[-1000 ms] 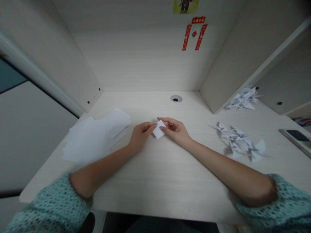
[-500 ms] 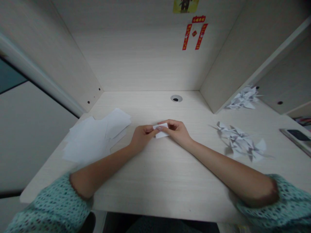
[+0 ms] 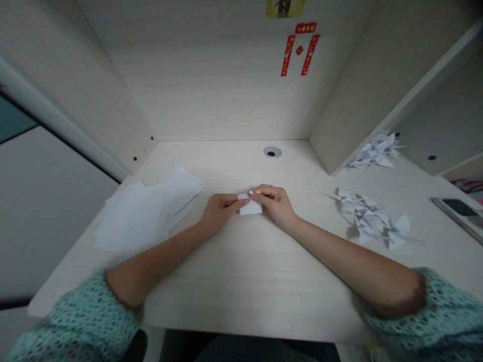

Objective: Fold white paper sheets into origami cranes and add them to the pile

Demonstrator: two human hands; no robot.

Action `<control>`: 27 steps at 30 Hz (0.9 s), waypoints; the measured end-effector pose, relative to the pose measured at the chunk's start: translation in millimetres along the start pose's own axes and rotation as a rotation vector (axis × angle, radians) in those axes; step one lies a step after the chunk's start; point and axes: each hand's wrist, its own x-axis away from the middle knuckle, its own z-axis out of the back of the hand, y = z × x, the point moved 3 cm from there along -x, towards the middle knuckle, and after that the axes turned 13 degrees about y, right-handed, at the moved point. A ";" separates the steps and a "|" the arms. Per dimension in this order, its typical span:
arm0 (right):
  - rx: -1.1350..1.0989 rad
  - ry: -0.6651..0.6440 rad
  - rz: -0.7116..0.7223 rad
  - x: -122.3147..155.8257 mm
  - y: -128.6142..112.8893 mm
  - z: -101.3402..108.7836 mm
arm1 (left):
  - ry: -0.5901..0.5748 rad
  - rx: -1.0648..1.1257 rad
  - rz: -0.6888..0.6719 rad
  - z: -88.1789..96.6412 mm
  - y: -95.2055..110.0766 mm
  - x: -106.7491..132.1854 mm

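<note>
A small folded piece of white paper (image 3: 250, 207) lies at the middle of the desk, pinched between both hands. The fingertips of my left hand (image 3: 220, 213) press its left end. My right hand (image 3: 274, 205) covers its right end, fingers curled over the top. A loose stack of white paper sheets (image 3: 138, 213) lies to the left of my left hand, not touching it. Some of the folded paper's right part is hidden under my fingers.
The pale wood-grain desk (image 3: 234, 281) is walled by panels at the back and sides. A pile of folded paper cranes (image 3: 372, 218) lies to the right, with more paper cranes (image 3: 375, 152) further back. A phone (image 3: 457, 207) sits at the right edge. The back of the desk has a cable hole (image 3: 272, 152).
The paper has turned from a tilted diamond to a level, narrower rectangle. My hands have come closer together around it. The sheets and paper cranes have not moved.
</note>
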 end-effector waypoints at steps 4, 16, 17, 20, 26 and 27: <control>-0.089 -0.052 -0.045 -1.6 2.6 -0.3 | 0.016 0.009 0.018 0.7 -0.9 -0.4; -0.051 -0.015 -0.038 -2.3 2.9 0.8 | 0.040 -0.026 0.000 2.2 3.6 2.0; 0.008 -0.032 -0.006 -1.7 1.1 0.3 | 0.024 -0.031 -0.010 1.3 3.1 2.5; 0.140 -0.078 0.089 0.1 -2.9 -1.5 | -0.001 -0.080 -0.046 -1.0 2.9 4.3; 0.150 -0.066 0.059 -0.3 0.8 -2.7 | -0.003 -0.117 -0.059 -3.1 6.0 5.9; 0.139 -0.053 0.038 -0.6 1.9 -2.6 | -0.009 -0.103 -0.054 -3.3 5.6 5.3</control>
